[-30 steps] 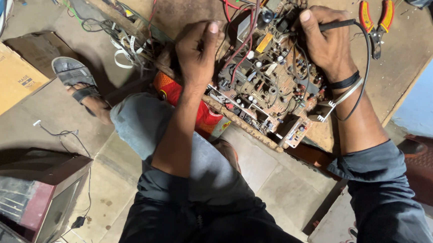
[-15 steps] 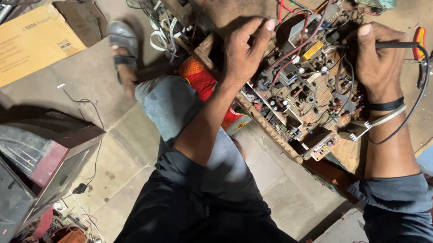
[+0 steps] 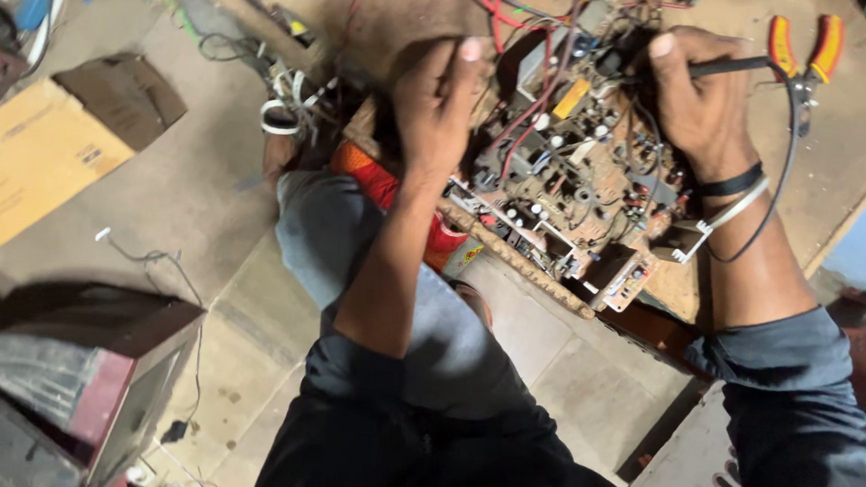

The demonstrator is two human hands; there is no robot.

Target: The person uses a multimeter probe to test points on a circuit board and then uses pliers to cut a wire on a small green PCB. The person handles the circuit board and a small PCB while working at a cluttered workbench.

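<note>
Fingers (image 3: 664,62) of the right hand (image 3: 701,115) are curled tight around a slim black probe-like tool (image 3: 729,65), whose handle sticks out to the right while its tip, hidden behind the knuckles, meets the upper part of a brown circuit board crowded with small components (image 3: 576,197). Just past the handle's end, red-and-yellow-handled pliers (image 3: 800,50) lie on the brown worktop (image 3: 861,129). A thin black cable (image 3: 783,165) loops around the right wrist, which wears a black band (image 3: 732,182).

Fingers of the left hand (image 3: 437,103) are bent and press down on the board's left edge, near red wires (image 3: 520,129); whether they pinch anything cannot be told. The board lies tilted at the worktop's edge, above the person's grey-trousered knee (image 3: 324,227). A flat cardboard box (image 3: 22,163) lies on the floor well to the left.
</note>
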